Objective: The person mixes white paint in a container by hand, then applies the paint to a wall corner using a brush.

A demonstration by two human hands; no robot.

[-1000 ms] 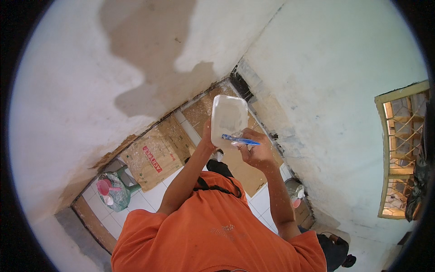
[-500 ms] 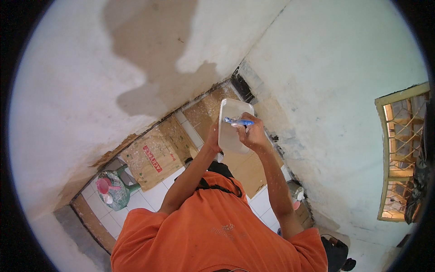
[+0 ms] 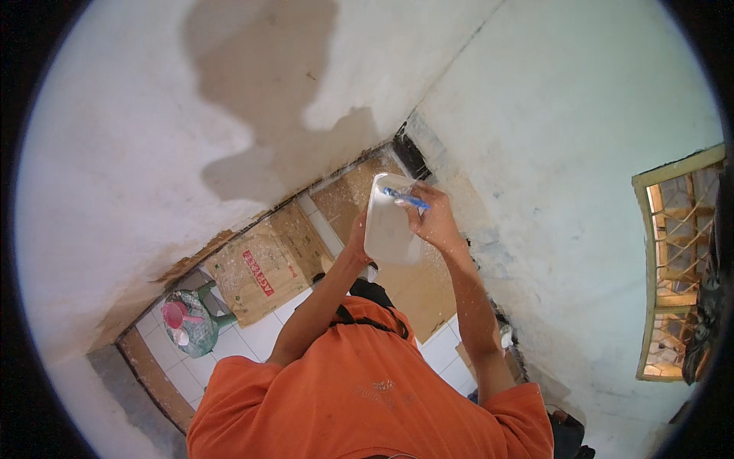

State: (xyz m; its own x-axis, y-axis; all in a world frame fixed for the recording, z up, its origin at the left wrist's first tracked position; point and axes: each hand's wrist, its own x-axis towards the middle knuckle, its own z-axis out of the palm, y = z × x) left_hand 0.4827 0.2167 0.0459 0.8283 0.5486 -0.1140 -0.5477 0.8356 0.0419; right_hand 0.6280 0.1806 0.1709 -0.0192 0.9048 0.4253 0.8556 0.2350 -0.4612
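My left hand (image 3: 359, 239) grips pale plastic tub (image 3: 391, 239) by side, in front of me; my right hand (image 3: 437, 222) pinches blue-handled brush (image 3: 407, 199) over it. Better keep tub steady, brush inside rim.

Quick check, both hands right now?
Left hand: closed on the side of a whitish rectangular plastic tub, holding it.
Right hand: closed, holding a blue-handled tool over the tub.

Tiled room (image 3: 256, 336), patchy walls (image 3: 566, 168), floor cardboard (image 3: 284, 249)
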